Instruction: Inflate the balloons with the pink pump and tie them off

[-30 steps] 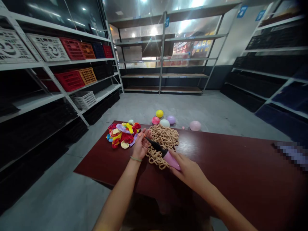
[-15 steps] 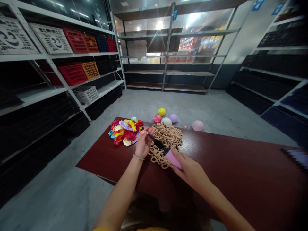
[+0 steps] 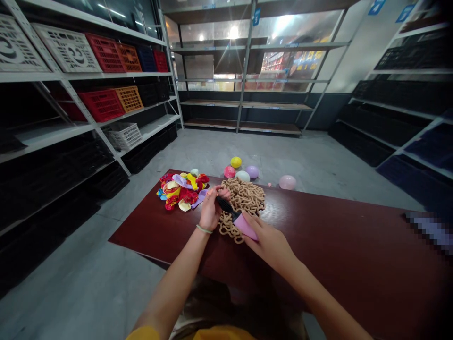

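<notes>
My right hand is closed around the pink body of a balloon pump. The pump's black tapered end points up and left into my left hand. There, my left fingers are curled around the tip, pinching a small orange-pink balloon that is mostly hidden by them. Just left of that hand lies a heap of limp, colourful balloons. Under and behind the pump is a pile of tan, looped cord-like pieces.
Both piles lie on a dark red-brown table. Past its far edge, inflated balloons, among them a yellow one and a pink one, rest on the floor. A blurred-out object is at the right. Shelves with crates stand left.
My right hand and the pump have shifted slightly left, toward my left hand. My left fingers have curled more closely around the pump's tip and the balloon. The view has shifted a little.
</notes>
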`<state>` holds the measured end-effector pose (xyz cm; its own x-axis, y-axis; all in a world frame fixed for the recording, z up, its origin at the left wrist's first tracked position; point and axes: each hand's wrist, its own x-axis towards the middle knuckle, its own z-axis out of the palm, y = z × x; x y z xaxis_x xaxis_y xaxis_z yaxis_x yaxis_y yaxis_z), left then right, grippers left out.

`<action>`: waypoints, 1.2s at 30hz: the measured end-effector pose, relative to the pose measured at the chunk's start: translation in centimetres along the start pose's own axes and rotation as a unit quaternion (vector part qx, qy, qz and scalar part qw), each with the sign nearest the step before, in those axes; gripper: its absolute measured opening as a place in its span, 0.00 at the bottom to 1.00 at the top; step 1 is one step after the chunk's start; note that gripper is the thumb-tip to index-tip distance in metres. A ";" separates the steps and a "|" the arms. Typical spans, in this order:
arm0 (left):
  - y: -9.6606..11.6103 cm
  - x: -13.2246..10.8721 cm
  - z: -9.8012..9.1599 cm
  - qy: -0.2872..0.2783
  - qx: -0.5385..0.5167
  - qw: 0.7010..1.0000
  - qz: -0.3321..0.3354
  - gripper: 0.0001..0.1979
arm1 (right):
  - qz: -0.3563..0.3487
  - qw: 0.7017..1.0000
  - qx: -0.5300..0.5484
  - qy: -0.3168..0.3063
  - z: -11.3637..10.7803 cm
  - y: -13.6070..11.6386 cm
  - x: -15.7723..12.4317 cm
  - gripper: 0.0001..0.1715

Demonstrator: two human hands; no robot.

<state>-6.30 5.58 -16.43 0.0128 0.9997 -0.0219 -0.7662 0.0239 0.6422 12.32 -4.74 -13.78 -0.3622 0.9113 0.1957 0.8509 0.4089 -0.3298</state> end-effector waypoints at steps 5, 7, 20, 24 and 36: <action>0.3 -1.0 2.2 0.005 -0.009 0.999 0.031 0.14 | 0.067 0.998 0.003 0.001 0.6 -0.5 0.7 0.37; 0.5 -1.6 3.3 0.007 -0.005 0.999 0.034 0.15 | 0.069 0.996 0.064 0.005 0.7 -0.8 0.6 0.37; 4.5 -2.1 5.9 0.059 -0.024 0.991 0.121 0.18 | 0.075 0.990 0.121 0.008 -0.1 -1.3 -2.0 0.44; 6.3 -1.5 5.2 0.082 -0.017 0.988 0.134 0.13 | 0.046 0.997 0.064 0.017 -0.2 0.7 -5.5 0.41; 3.7 -2.5 6.6 0.043 -0.005 0.991 0.126 0.14 | 0.062 0.993 0.066 0.071 1.2 0.3 -6.0 0.35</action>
<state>-4.92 3.19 -9.01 -0.2339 0.9695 0.0733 -0.7451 -0.2272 0.6271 14.23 -10.00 -16.19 -0.1928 0.9432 0.2706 0.8248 0.3051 -0.4760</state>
